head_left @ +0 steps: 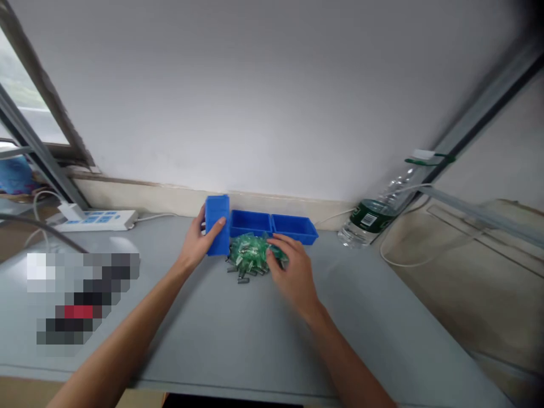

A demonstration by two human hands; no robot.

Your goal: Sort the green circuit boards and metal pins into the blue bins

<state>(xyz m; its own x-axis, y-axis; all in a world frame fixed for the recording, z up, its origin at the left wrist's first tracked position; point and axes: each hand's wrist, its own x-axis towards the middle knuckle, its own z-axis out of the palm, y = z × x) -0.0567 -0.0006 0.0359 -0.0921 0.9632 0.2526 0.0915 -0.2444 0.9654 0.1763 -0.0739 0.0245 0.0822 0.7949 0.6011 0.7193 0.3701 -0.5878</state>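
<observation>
a: where is the left hand [198, 241]?

b: closed around the tipped bin [217, 218], thumb on the near face and fingers round the left side. the bin stands on end near the far edge of the surface [238, 328], and i think it stands so only because the hand clamps it; on that narrow end it looks easy to topple.

a: and the right hand [293, 272]?

b: palm down, with its fingers loosely curled on the right side of the pile [249, 255]. i can't tell whether they pinch a piece or just rest on top.

a: what's in the pile?

b: small green pieces with grey ends, heaped loose. it lies just in front of the bins, its left edge touching the foot of the tipped bin.

a: other bins?

b: two. the middle bin [250, 218] sits right of the tipped one, and the end bin [297, 224] beside it, both flat and mouth up, in a row close to the wall [272, 102]. that row seems to hem the pile in at the back.

a: anything else?

b: a strip [97, 220] at the far left corner and a bottle [369, 221] lying on its side at the far right, both well apart from the hands.
</observation>
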